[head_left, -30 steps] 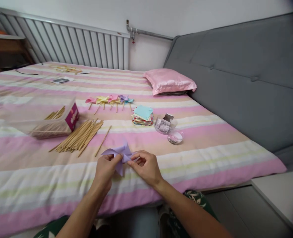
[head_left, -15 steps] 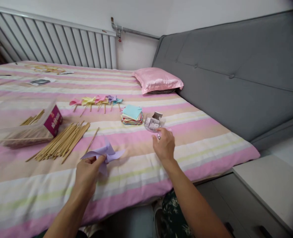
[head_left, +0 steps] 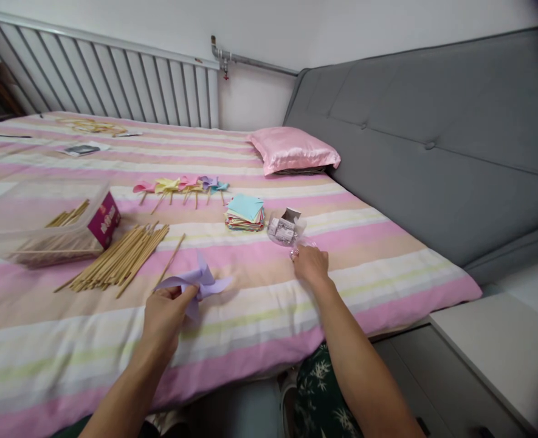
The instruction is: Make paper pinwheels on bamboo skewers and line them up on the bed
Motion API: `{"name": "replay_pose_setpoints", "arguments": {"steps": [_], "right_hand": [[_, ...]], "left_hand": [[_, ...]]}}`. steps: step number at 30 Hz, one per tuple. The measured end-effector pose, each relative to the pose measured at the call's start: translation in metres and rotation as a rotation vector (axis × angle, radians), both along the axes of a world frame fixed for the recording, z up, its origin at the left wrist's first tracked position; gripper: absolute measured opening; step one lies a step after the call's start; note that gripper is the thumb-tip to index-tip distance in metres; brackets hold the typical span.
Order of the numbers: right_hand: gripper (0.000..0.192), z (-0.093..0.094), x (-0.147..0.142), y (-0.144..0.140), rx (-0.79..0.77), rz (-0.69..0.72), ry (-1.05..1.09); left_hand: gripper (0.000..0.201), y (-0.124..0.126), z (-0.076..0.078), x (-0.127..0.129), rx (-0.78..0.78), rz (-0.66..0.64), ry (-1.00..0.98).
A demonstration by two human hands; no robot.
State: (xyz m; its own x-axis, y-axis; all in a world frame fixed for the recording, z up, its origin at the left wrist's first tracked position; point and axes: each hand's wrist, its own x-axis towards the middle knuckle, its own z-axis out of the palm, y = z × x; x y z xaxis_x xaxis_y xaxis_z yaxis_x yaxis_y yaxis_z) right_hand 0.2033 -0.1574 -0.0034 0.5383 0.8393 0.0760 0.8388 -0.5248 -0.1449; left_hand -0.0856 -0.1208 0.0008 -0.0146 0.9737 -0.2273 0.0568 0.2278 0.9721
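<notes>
My left hand (head_left: 168,313) pinches a purple paper pinwheel (head_left: 201,283) by its folded middle, just above the bedspread. My right hand (head_left: 312,264) has its fingers curled down at a small clear plastic dish (head_left: 306,243); what its fingertips hold, if anything, is hidden. Just beyond it sits a clear round container (head_left: 275,236) with a small open box (head_left: 283,228) in it. A stack of coloured paper squares (head_left: 245,213), blue on top, lies to the left of that. One loose wooden stick (head_left: 171,258) lies behind the purple pinwheel.
Many wooden sticks (head_left: 120,261) lie beside a clear plastic box (head_left: 81,243) that holds more of them. Behind stand several finished pinwheels on sticks (head_left: 189,184). A pink pillow (head_left: 293,152) lies by the grey headboard (head_left: 433,121); a cabinet (head_left: 496,340) is at right.
My right hand has moved slightly right and toward me, its fingers now curled lower into the small plastic dish. My left hand still holds the pinwheel; the view has shifted a little.
</notes>
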Motion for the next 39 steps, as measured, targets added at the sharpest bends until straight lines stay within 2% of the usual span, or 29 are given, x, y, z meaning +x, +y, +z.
{"name": "replay_pose_setpoints", "arguments": {"steps": [7, 14, 19, 23, 31, 39], "right_hand": [[0.031, -0.001, 0.000, 0.002, -0.060, -0.037, 0.016], [0.028, 0.001, 0.000, 0.002, -0.108, -0.055, 0.050], [0.023, -0.001, 0.001, 0.005, -0.143, -0.078, 0.075], [0.026, -0.005, 0.001, 0.005, -0.137, -0.093, 0.077], [0.027, -0.005, -0.001, 0.003, -0.095, -0.118, 0.083], [0.028, -0.005, -0.001, 0.005, -0.099, -0.171, 0.106]], "left_hand": [[0.019, -0.001, 0.001, 0.000, -0.001, -0.003, 0.024], [0.020, -0.001, -0.003, 0.000, -0.005, 0.007, 0.010], [0.019, -0.004, 0.004, 0.002, -0.012, 0.015, 0.029], [0.018, -0.005, 0.008, 0.002, -0.010, 0.027, 0.035], [0.017, -0.005, 0.002, -0.001, 0.015, -0.002, 0.055], [0.012, -0.008, 0.006, 0.002, 0.030, 0.001, 0.013]]}}
